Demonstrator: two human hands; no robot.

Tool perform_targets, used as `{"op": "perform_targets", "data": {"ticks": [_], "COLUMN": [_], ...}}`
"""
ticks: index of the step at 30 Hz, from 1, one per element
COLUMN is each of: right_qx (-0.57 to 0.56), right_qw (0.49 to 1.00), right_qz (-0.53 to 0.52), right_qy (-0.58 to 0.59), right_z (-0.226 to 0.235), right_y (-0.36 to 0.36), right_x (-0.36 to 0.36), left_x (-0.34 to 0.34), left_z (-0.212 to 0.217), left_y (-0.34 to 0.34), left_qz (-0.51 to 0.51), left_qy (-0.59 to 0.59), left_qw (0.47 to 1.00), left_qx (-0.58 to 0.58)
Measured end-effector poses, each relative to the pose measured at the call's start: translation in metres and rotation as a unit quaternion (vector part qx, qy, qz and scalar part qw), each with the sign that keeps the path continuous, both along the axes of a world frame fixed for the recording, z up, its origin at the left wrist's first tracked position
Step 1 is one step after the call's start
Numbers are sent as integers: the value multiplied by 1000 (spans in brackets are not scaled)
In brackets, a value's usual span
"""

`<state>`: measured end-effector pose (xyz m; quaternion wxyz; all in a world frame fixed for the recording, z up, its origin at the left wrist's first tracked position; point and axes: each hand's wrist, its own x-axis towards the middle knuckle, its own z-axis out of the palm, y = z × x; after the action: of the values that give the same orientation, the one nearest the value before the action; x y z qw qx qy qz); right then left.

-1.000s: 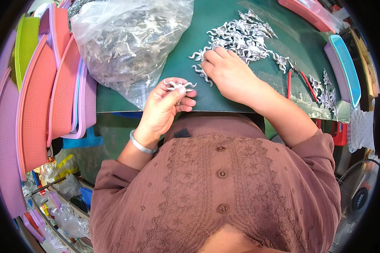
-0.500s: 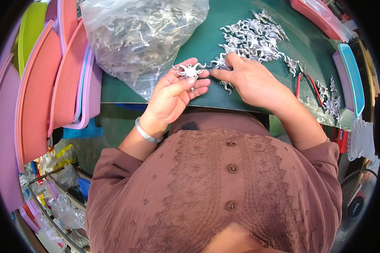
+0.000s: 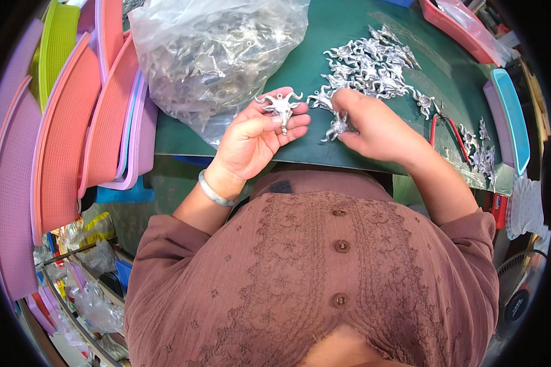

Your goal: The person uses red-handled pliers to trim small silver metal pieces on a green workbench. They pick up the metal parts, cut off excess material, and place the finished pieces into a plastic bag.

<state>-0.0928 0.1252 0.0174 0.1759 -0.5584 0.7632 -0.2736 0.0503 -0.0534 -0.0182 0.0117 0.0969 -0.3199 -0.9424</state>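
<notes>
In my left hand (image 3: 251,137), palm up, a silver metal horned ram-head pendant (image 3: 281,109) with a small ring on top lies across the fingers, the thumb against its edge. My right hand (image 3: 379,125) is closed on a second pendant (image 3: 335,127) of the same silver kind, pinched just above the table edge; the fingers hide part of it. Just beyond those fingertips lies a single pendant (image 3: 320,98). Farther back, a pile of such pendants (image 3: 370,64) is spread on the green tabletop (image 3: 294,67).
A clear plastic bag (image 3: 208,55) full of metal pieces stands at the back left. Red-handled pliers (image 3: 453,137) and several small pieces (image 3: 485,156) lie at the right. Plastic baskets (image 3: 64,134) crowd the left; a blue basket (image 3: 509,119) and pink tray (image 3: 459,30) edge the right.
My right hand has moved slightly right and now grips a pendant drawn from the near side of the pile. My left thumb has slid down, so its pendant shows more fully.
</notes>
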Motion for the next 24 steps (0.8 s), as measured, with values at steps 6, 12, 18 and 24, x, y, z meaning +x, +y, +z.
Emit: {"op": "perform_targets", "data": {"ticks": [6,12,18,24], "right_qx": [-143,-215,-255,-269], "right_qw": [841,724,734,765], "right_qz": [-153,-152,-170,-156], "right_qy": [-500,-638,-606,-563], "right_z": [-19,-30,-25,-27], "right_y": [0,-2,4,7], "right_x": [5,8,8,2], "left_x": [-13,-34,-45,-51], "left_z": [0,8,4,0], "left_y": [14,31,33,36], "left_qz": [30,90,91,93], "left_qy": [-10,-18,-19,-19], "left_qw": [998,987,984,991], "left_qx": [-54,-131,-151,-93]}}
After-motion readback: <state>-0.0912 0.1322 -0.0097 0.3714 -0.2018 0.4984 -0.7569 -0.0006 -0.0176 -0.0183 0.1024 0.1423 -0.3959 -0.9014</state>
